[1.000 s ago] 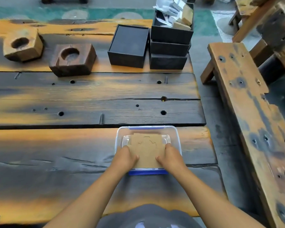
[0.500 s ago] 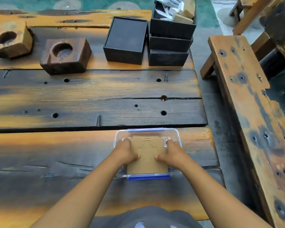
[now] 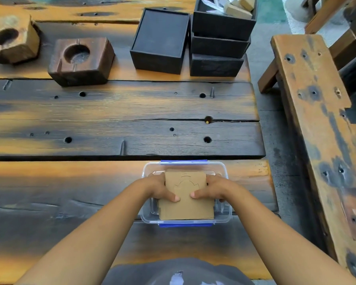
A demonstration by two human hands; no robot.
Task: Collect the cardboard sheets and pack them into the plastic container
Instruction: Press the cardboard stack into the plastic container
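down at the near edge of the rough plank table (image 3: 115,124), scorched black and orange and pocked with round holes, sits a clear plastic container (image 3: 226,212), rectangular with rounded corners and blue clips on its far and near rims. the cardboard sheets (image 3: 186,206), flat matte brown squares stacked together with a faint curved line drawn on the top one, lie inside it, tilted slightly so the near edge rides close to the rim. the left hand (image 3: 158,188) grips the stack's left edge, thumb pressed on top, fingers curled under; the right hand (image 3: 213,188) mirrors it on the right edge, thumb on top. both are closed on the stack.

farther back, two chunky wooden blocks each have a round hollow: a dark brown one (image 3: 80,60) and a paler one (image 3: 10,40) at the left edge. right of them stands an open black box (image 3: 159,41), square and matte, just beside a stack of black boxes (image 3: 220,44) whose top one holds pale scraps. a weathered wooden bench (image 3: 317,124) runs along the right.
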